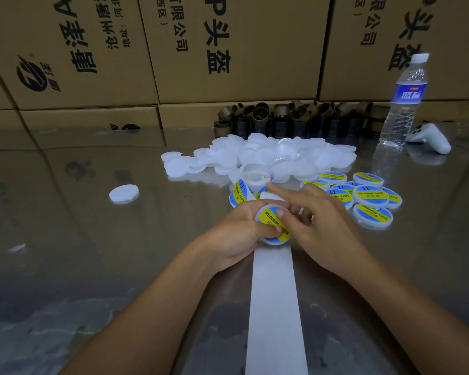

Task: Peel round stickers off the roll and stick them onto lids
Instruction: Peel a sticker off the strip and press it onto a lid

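While the left hand (236, 235) curls around a white lid (271, 241) just above the shiny table (119, 253), the right hand (318, 220) pushes a yellow sticker (271, 216) down on it with its thumb. The sticker roll (252, 182) stands just behind them.

Grips lid (271, 221) from its left with left hand (236, 231), thumb on top; presses lid top with thumb of right hand (318, 221), index straight beyond lid.
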Available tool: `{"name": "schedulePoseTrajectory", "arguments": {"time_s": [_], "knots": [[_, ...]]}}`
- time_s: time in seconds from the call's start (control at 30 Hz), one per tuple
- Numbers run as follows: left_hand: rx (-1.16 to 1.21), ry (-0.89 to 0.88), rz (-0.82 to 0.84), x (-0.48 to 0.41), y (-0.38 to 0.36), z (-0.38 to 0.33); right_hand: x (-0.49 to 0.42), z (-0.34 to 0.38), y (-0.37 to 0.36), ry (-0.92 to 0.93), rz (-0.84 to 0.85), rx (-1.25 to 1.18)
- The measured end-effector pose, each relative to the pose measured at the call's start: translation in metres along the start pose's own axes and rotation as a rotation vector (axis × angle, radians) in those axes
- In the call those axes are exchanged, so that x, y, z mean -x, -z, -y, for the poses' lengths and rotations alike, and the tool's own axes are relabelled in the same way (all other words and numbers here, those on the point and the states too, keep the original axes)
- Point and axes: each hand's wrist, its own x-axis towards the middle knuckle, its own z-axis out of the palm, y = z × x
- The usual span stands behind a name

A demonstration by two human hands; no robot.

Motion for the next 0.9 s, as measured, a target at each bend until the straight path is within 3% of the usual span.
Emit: {"name": "schedulePoseTrajectory", "arguments": {"time_s": [0.3,0.43,0.67,0.9], "knots": [[0.101,-0.047,-0.075,-0.0032,-0.0007,0.0008,-0.0053,0.0041,0.0028,-0.191,-0.125,-0.345],[0.162,-0.147,-0.104,-0.0039,-0.0014,-0.0012,-0.0063,0.0047,0.002,-0.247,-0.184,-0.431],[0.206,-0.217,-0.113,-0.0058,-0.0001,-0.0004,-0.006,0.0089,0.0028,-0.22,0.058,-0.546],[0.025,-0.238,-0.234,-0.0071,0.0029,0.0045,-0.0065,0.0093,0.0032,-0.232,-0.006,-0.522]]}}
